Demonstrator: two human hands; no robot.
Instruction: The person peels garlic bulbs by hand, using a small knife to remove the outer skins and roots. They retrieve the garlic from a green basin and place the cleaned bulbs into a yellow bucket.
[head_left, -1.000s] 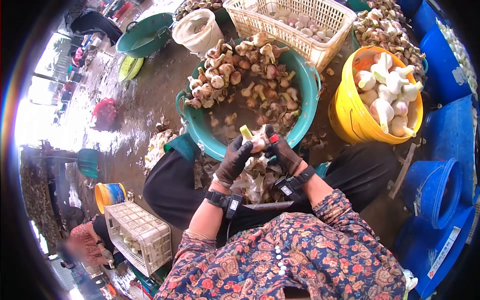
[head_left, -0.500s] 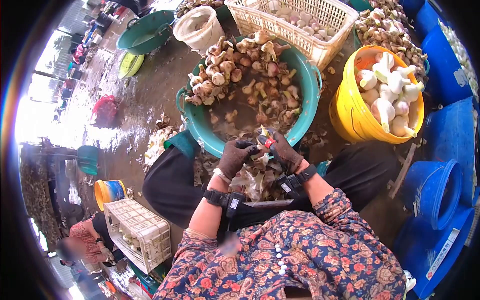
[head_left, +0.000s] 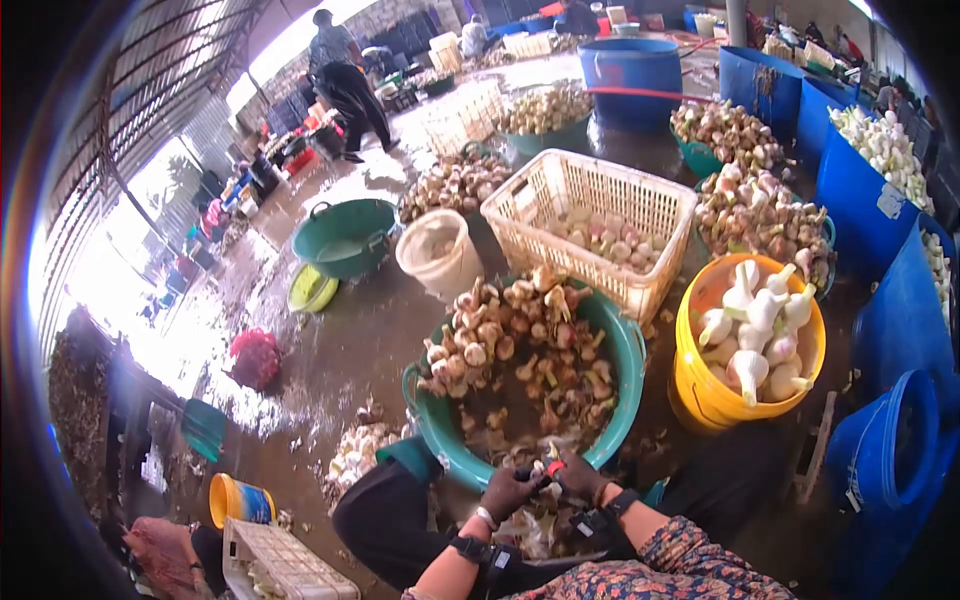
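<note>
Both my gloved hands meet low in the view, just in front of my lap. My left hand (head_left: 510, 491) and my right hand (head_left: 575, 478) close together on a garlic bulb (head_left: 541, 470), which is mostly hidden between the fingers. A small red-tipped tool shows at my right thumb. Right beyond the hands stands a teal basin (head_left: 620, 345) heaped with unpeeled garlic bulbs (head_left: 515, 335). Loose garlic skins (head_left: 530, 530) lie in my lap under the hands.
A yellow bucket (head_left: 700, 395) of peeled white garlic stands at the right, a white plastic crate (head_left: 590, 215) and a white pail (head_left: 440, 255) behind the basin. Blue barrels (head_left: 885, 440) line the right side. The floor is wet. Another person (head_left: 345, 80) stands far back.
The camera has tilted up, so the hands now sit lower and smaller and the far yard shows. The hands stay together on the bulb; its stalk, visible a second ago, is now hidden.
</note>
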